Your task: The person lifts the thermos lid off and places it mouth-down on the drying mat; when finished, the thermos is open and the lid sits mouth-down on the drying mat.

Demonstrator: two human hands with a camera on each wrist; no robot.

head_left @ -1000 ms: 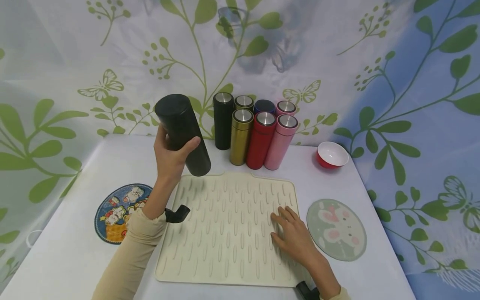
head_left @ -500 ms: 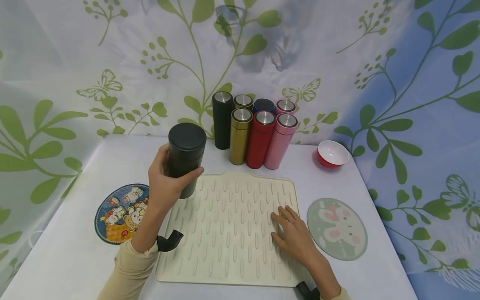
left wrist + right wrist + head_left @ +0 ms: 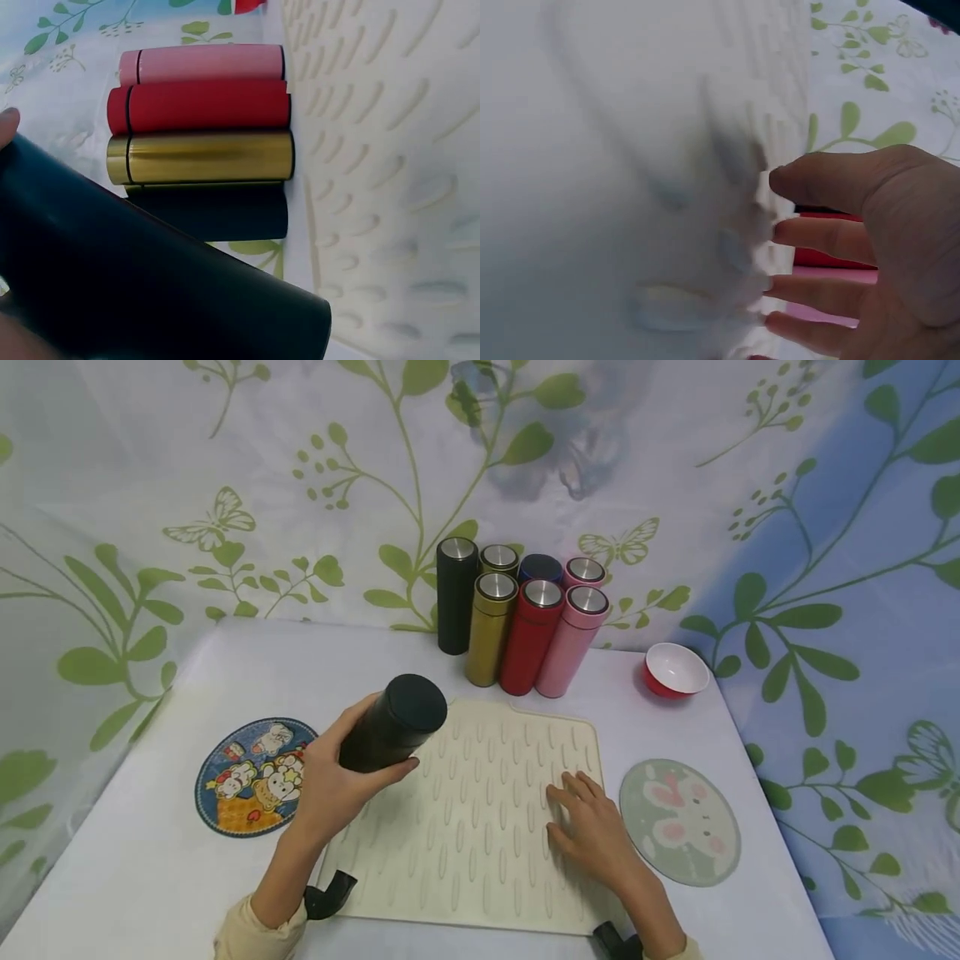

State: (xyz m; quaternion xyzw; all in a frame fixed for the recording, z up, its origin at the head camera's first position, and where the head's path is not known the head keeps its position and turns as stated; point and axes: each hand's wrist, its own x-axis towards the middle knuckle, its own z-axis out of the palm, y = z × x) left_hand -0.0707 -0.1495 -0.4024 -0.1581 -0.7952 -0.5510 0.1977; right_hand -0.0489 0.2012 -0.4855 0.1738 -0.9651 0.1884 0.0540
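My left hand (image 3: 337, 781) grips a black vacuum flask (image 3: 390, 727) around its side, thumb on the right. Tilted, the flask is over the left part of a cream ridged mat (image 3: 480, 835); whether its base touches the mat is hidden. In the left wrist view the same dark flask (image 3: 165, 277) fills the lower left. My right hand (image 3: 591, 831) rests fingertips down on the mat's right side, holding nothing. In the right wrist view its fingers (image 3: 821, 236) are spread and touch the mat's surface.
Behind the mat several flasks stand grouped: black (image 3: 456, 602), gold (image 3: 491, 631), red (image 3: 531, 643), pink (image 3: 572, 647), others behind. A red-and-white bowl (image 3: 666, 690) sits at back right. Round printed mats lie left (image 3: 258, 777) and right (image 3: 680, 822).
My left hand has brought the black flask down and to the right, from beside the standing flasks to over the mat's left part. My right hand has stayed put.
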